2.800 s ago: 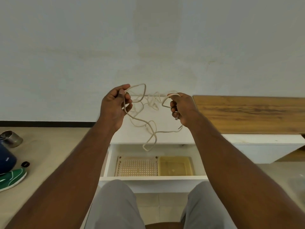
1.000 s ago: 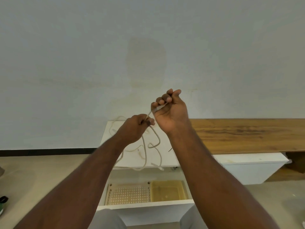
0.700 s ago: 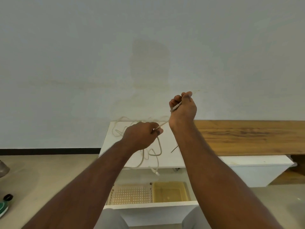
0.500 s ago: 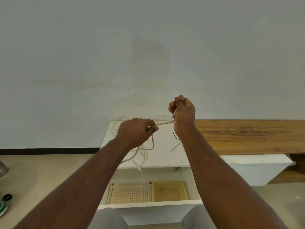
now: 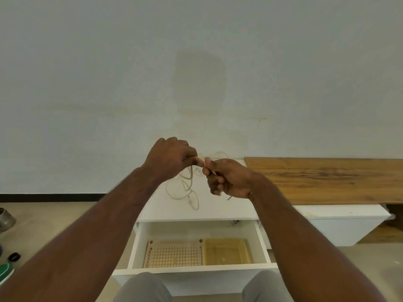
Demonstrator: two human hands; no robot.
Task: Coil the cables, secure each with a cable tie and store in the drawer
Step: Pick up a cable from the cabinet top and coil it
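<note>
Pale wall (image 5: 196,62) fills most of what we see, with a darker patch near its middle. Below it, at about four o'clock from centre, a long wooden top (image 5: 327,179) lies on a low white cabinet (image 5: 218,210). At six o'clock the cabinet's drawer (image 5: 200,269) stands pulled out over our grey-trousered knees; inside it a perforated tray (image 5: 174,256) sits at the left, touching a yellow tray (image 5: 226,253) at its three o'clock.

Both our forearms reach up from the lower corners and meet above the cabinet. Our left hand (image 5: 170,158) has its fingers curled round the cream cable (image 5: 189,188), which hangs from the fist in loose, uneven loops that droop to the white cabinet top. Just at its three o'clock, our right hand (image 5: 229,179) pinches the same cable's end between thumb and fingertips, the two hands almost touching. A thin dark strand (image 5: 230,198), perhaps a cable tie, pokes out below the right palm; we cannot tell whether that hand grips it.

At nine o'clock, on the floor, sit a metal pot (image 5: 5,219), a small black cap (image 5: 14,256) and something green (image 5: 5,272).
</note>
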